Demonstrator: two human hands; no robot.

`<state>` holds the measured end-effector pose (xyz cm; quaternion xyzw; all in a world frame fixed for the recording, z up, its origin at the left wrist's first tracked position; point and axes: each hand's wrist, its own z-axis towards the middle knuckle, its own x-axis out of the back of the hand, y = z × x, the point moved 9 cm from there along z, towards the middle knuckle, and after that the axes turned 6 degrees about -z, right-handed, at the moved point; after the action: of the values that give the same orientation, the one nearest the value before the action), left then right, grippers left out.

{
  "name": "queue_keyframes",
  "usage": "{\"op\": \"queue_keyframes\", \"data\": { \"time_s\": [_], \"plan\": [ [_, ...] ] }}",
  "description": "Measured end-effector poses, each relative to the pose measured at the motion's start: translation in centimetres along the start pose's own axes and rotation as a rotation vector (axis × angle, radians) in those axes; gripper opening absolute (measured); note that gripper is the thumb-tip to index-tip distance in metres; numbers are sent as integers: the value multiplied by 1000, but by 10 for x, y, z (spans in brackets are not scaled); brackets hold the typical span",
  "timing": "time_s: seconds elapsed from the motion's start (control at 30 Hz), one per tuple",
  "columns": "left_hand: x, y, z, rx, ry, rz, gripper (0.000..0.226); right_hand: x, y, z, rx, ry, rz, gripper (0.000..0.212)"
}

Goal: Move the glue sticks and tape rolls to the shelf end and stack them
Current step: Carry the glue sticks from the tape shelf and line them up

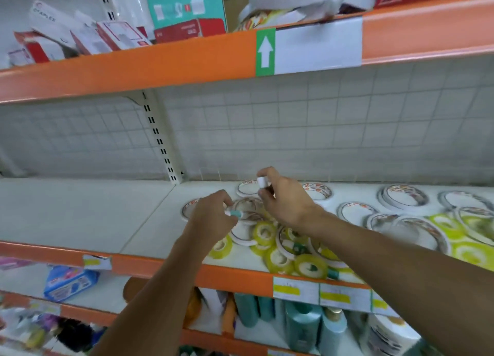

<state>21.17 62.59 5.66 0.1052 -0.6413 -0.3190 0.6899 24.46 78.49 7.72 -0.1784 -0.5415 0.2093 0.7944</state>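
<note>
Your right hand (pixel 283 198) was raised just above the shelf (pixel 88 211), its fingers curled round a small white-capped glue stick (pixel 261 181), the cap poking out at the hand's ten o'clock. Your left hand (pixel 211 216), at about eight o'clock from the right and close beside it, pinched a second glue stick with a teal band (pixel 234 213). Both hands hovered over the near end of a loose scatter of flat patterned tape rolls (pixel 247 188), which ran off toward three o'clock along the shelf; the small yellow-green tape rolls (pixel 264 232) lay heaped at five to six o'clock of your hands, some touching the shelf's orange front lip (pixel 187 272). I would judge the main risk to be your right forearm, which crossed low over that heap: a careless sweep toward nine o'clock could nudge the rolls nearest the lip off the front edge and onto the bottles (pixel 302 326) on the shelf below. The glue sticks are round and would likely roll if laid down loose. Open room was good: the shelf from nine o'clock leftward lay bare of goods, past the slotted upright (pixel 160 141), with the wire back panel (pixel 294 131) behind and the upper shelf (pixel 133 66) well above your knuckles.
</note>
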Motion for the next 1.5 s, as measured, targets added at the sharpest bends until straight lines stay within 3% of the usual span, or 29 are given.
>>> {"op": "queue_keyframes", "data": {
  "time_s": [0.1,0.5,0.6,0.9,1.2,1.37,1.5],
  "plan": [
    [5,18,3,-27,56,-122,20,2,16,-9,-36,-24,-10,34],
    [-32,50,23,-87,-124,-451,20,34,52,-30,-186,-10,-134,37],
    [-37,64,26,-183,-94,-329,12,41,61,-32,-196,-20,-218,26],
    [-59,129,12,-456,-101,93,35,63,80,-55,-220,-57,-439,27],
    [-89,162,8,-563,-185,185,47,92,105,-86,-298,-66,-562,25],
    [-95,184,-9,-618,-146,291,28,102,116,-103,-311,-65,-638,26],
    [-100,201,-18,-666,-112,271,26,116,120,-117,-328,-59,-655,30]
  ]
}}
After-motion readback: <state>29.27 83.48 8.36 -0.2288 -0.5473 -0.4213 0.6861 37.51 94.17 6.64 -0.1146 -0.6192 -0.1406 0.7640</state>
